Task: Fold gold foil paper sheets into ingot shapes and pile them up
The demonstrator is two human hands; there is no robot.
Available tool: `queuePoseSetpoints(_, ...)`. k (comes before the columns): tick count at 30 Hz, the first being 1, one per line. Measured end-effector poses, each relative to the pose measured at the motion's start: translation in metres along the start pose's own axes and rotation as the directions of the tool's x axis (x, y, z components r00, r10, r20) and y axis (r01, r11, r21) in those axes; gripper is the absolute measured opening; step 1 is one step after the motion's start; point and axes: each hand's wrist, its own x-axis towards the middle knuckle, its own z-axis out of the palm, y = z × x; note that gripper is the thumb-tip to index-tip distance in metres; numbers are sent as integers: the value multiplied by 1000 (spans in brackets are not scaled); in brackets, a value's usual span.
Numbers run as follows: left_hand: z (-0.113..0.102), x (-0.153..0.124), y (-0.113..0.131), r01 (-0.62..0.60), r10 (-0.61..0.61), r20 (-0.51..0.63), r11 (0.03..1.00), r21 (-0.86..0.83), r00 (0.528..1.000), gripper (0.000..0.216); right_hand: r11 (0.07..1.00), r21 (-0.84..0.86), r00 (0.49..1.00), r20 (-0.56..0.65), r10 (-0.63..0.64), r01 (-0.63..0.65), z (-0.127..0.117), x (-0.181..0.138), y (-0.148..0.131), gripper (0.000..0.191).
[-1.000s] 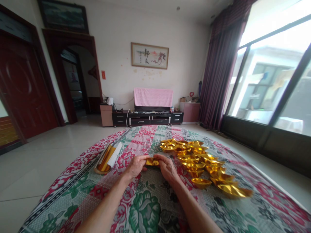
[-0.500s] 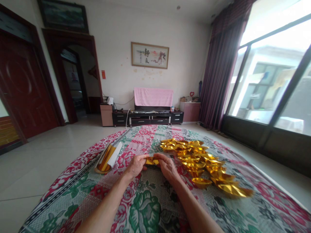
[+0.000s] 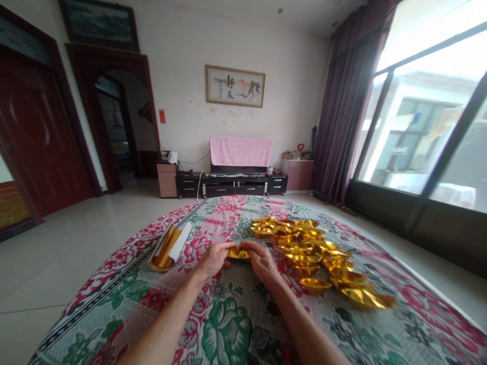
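Note:
A small piece of shiny gold foil paper (image 3: 239, 253), folded, is held between both hands over the middle of the flowered cloth. My left hand (image 3: 213, 259) pinches its left end, fingers closed. On the other end, my right hand (image 3: 262, 261) grips with thumb and fingers together. The fingers cover both ends of the paper. To the right of my right hand lie several folded gold paper ingots (image 3: 304, 248), boat-shaped and bunched in a curving group. One ingot (image 3: 315, 286) sits nearest to my right wrist.
Left of my hands, a curled stack of gold and white paper sheets (image 3: 170, 248) lies on the round table's patterned tablecloth (image 3: 228, 329). Beyond the table stands a low black cabinet (image 3: 236, 189) with a pink cloth (image 3: 240, 151) above it. Tall windows are at the right.
Both hands stay in nearly the same place. The gold paper between them has shifted slightly in shape, showing a little more of its front side.

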Motion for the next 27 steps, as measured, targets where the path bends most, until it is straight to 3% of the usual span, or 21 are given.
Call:
queuePoseSetpoints(16, 0, 3, -3, -7, 7, -29, 1000, 10, 1000, 43, 1000, 27, 1000, 16, 2, -3, -1, -5, -12, 40)
queuePoseSetpoints(27, 0, 3, -3, -5, 5, -31, 1000, 2, 1000, 45, 998, 52, 999, 10, 34, -34, -2, -2, -6, 41)
